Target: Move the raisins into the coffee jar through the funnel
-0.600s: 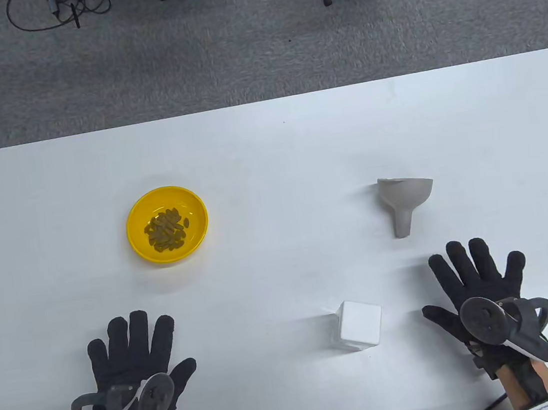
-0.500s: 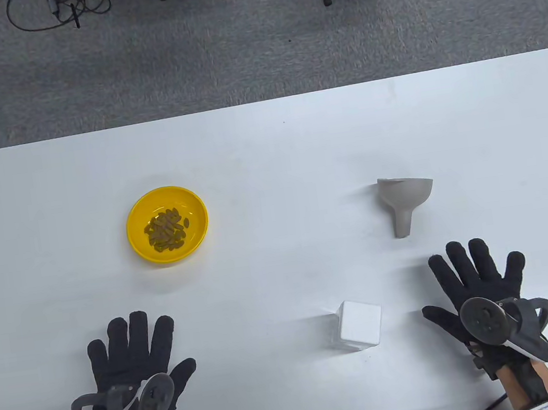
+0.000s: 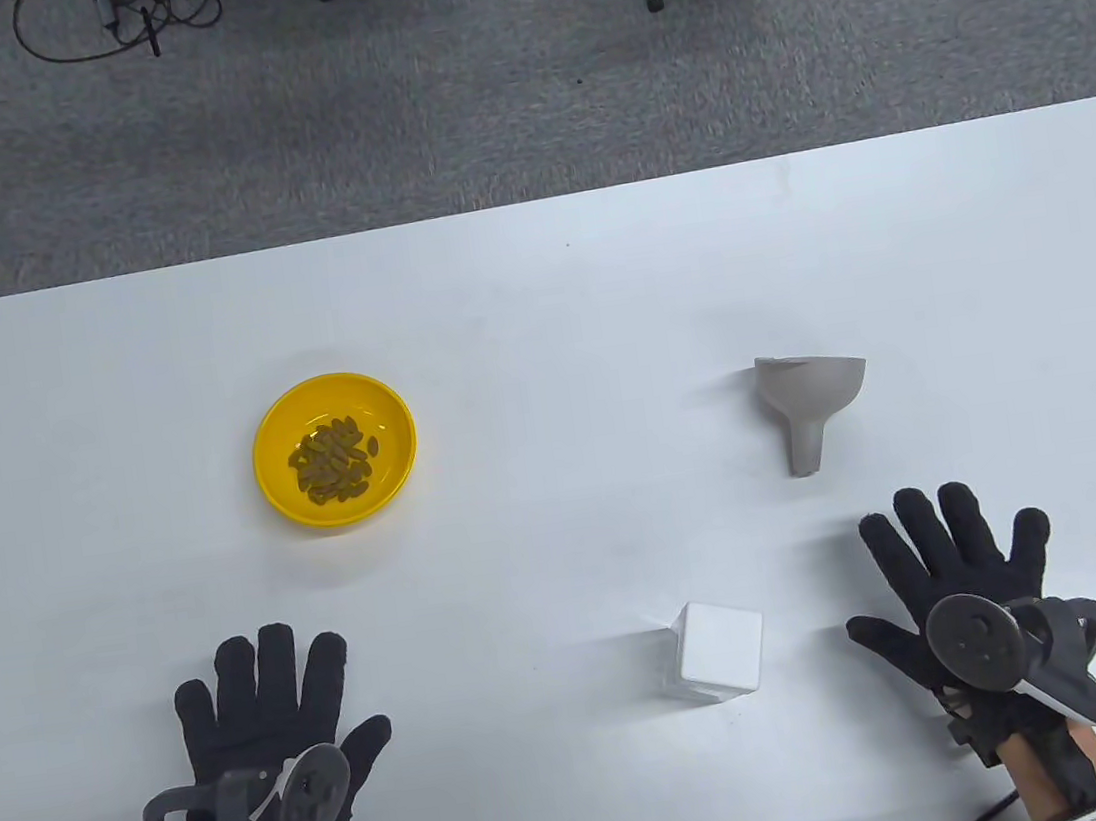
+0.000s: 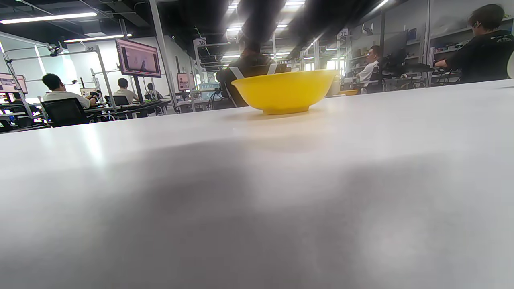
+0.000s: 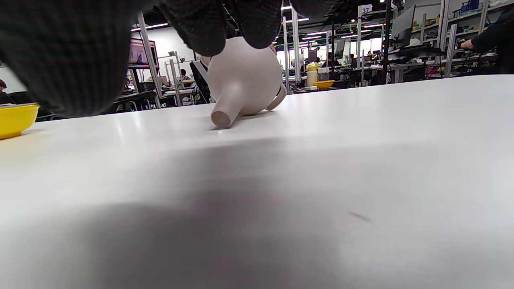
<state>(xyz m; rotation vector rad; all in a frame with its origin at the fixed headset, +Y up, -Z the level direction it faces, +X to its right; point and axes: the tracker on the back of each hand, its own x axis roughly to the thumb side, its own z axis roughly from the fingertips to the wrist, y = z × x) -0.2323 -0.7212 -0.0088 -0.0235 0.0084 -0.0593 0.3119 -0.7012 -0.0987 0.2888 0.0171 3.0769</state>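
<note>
Right hand edged slightly back from funnel; left hand unmoved. Both grips released, flat on desk. Bowl left of funnel; jar nearer.

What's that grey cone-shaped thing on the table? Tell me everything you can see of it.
It is a funnel, matte grey, plastic by its look, lying on its side on the white table. Its spout points toward the right hand, which does not touch it. A small loop handle sits at the rim. Nothing else touches it.
</note>
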